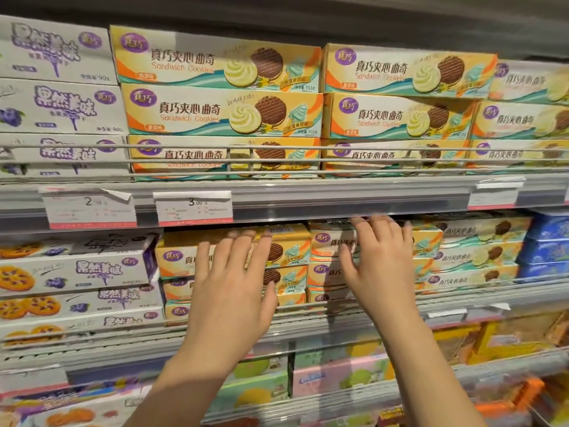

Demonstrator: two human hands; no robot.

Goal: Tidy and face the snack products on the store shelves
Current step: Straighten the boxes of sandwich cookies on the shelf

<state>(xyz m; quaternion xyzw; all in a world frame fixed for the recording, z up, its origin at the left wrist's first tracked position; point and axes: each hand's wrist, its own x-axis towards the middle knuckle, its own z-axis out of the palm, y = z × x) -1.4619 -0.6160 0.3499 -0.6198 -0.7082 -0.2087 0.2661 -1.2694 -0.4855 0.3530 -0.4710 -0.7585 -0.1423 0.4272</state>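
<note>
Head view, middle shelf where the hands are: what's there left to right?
White blueberry cookie boxes → left hand flat on a yellow sandwich cookie stack → right hand on the next stack → more sandwich cookie boxes → blue boxes.

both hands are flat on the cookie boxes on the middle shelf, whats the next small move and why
Probably press the left stack of cookie boxes straight. The top box sits skewed, overhanging those beneath, while the left hand and right hand already lie flat on the box fronts.

yellow-and-teal cookie boxes [220, 58] with orange stripes, white-and-purple boxes [58, 106], blue boxes [548, 245], pink-edged price tags [194, 208]
</note>
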